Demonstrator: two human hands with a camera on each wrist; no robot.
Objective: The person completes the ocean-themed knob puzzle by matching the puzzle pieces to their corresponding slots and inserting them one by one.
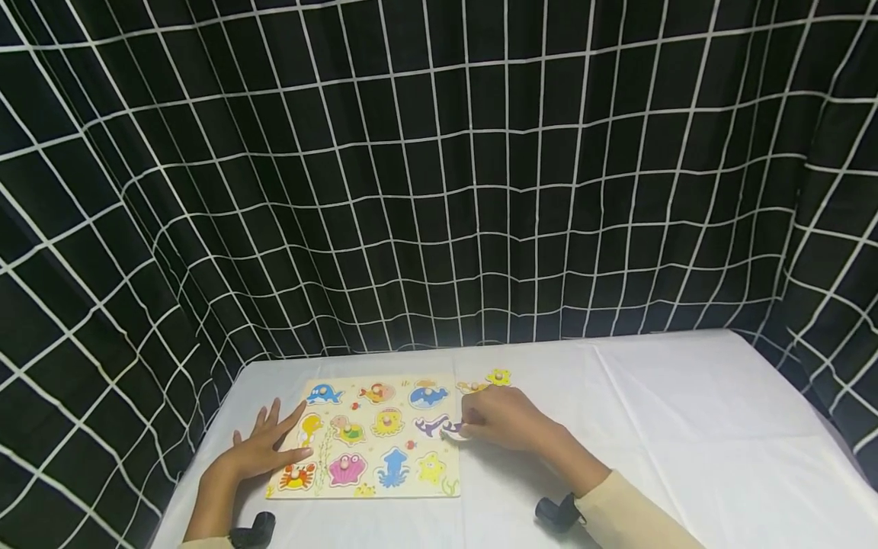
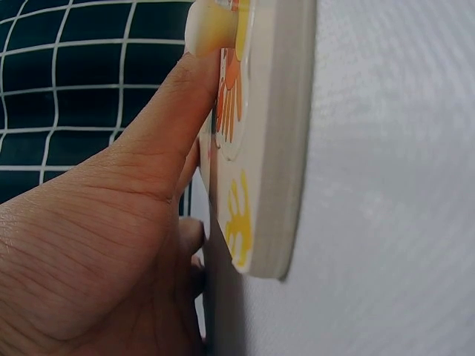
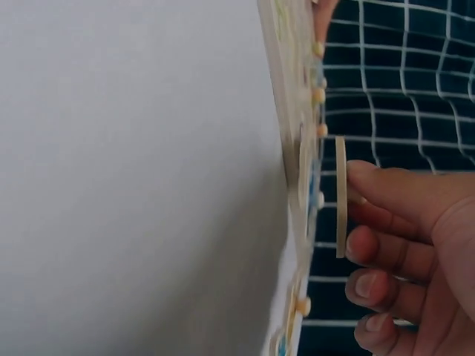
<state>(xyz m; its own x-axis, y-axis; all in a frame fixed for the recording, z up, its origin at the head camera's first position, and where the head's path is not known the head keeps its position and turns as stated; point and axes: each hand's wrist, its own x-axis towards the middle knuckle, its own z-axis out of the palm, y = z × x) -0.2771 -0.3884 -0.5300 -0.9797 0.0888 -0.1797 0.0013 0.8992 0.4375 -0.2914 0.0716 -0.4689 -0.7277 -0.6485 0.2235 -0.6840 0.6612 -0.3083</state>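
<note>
A wooden peg puzzle board (image 1: 370,492) with sea-animal shapes lies on the white table. My left hand (image 1: 255,454) rests at its left edge with fingers spread, the thumb near the crab piece (image 1: 297,477). In the left wrist view the thumb (image 2: 178,104) lies along the board's face beside a peg (image 2: 211,30). My right hand (image 1: 504,418) pinches a purple-and-white puzzle piece (image 1: 454,431) over the board's right edge, beside a matching purple printed shape (image 1: 430,425). Edge-on in the right wrist view, the puzzle piece (image 3: 341,196) stands off the board between thumb and fingers.
Behind my right hand, a yellow star piece (image 1: 498,377) and an orange-yellow piece (image 1: 469,386) lie by the board's far right corner. A black curtain with white grid lines (image 1: 480,191) hangs along the table's back and sides.
</note>
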